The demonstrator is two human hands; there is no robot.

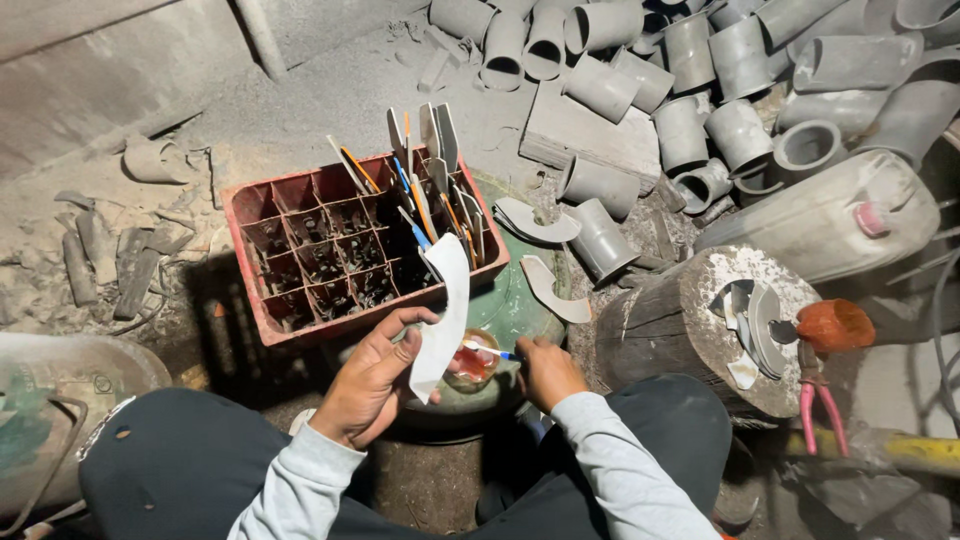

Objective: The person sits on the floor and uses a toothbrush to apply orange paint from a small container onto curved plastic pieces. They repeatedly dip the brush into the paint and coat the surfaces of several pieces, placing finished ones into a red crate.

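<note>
Holding a curved white strip (443,315) upright, the left hand (372,375) clamps it between thumb and fingers just in front of the red crate (262,300). The right hand (545,372) is closed on a thin brush (492,351) whose tip reaches toward a small jar (473,362) of reddish stuff, set on a green drum lid (520,300) between the two hands.

The crate's cells hold more white strips and brushes (425,190), standing on end. Two loose strips (545,285) lie on the floor beside it. To the right a wooden stump (690,330) carries cut pieces and an orange-capped tool (833,325), with pink-handled pliers (815,405) hanging by it. Grey pipe pieces (690,90) are heaped behind, next to a dusty jerrycan (820,220).

The jar sits close to the strip's lower edge, so a swing of the strip could likely tip it. The grip is on one edge only; the long piece may twist or slip while being brushed, smearing the colour.
</note>
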